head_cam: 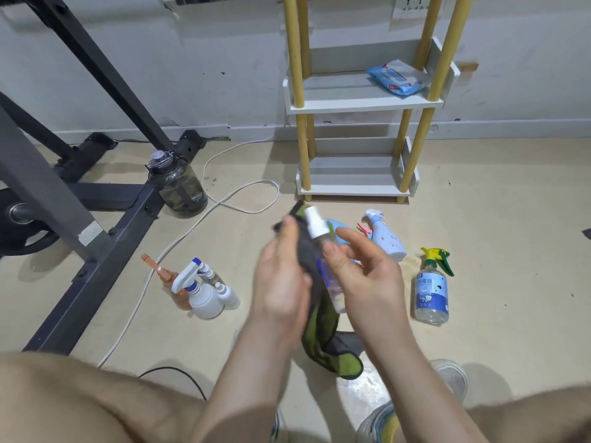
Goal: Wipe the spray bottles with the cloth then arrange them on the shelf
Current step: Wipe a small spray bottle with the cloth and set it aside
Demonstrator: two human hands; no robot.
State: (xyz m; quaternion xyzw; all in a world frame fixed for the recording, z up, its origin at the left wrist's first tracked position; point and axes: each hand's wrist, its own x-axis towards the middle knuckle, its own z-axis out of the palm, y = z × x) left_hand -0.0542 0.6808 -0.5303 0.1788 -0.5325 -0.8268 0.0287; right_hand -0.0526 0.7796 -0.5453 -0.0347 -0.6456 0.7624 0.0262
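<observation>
My right hand [367,279] grips a small clear spray bottle [319,238] with a white cap, held upright in the middle of the view. My left hand [281,279] presses a grey and green cloth [323,340] against the bottle's left side; the cloth hangs down below both hands. On the floor stand a clear bottle with a yellow-green trigger [431,289] at the right, a pale blue bottle [388,238] behind my hands, and a white trigger bottle [201,292] with an orange one [166,276] at the left. The white shelf [355,103] with yellow posts stands beyond.
A blue wipes packet [396,78] lies on the shelf's upper level. A dark water jug [179,187] and a black metal gym frame [96,238] stand at the left. White cable [224,199] loops across the floor. My knees fill the bottom corners.
</observation>
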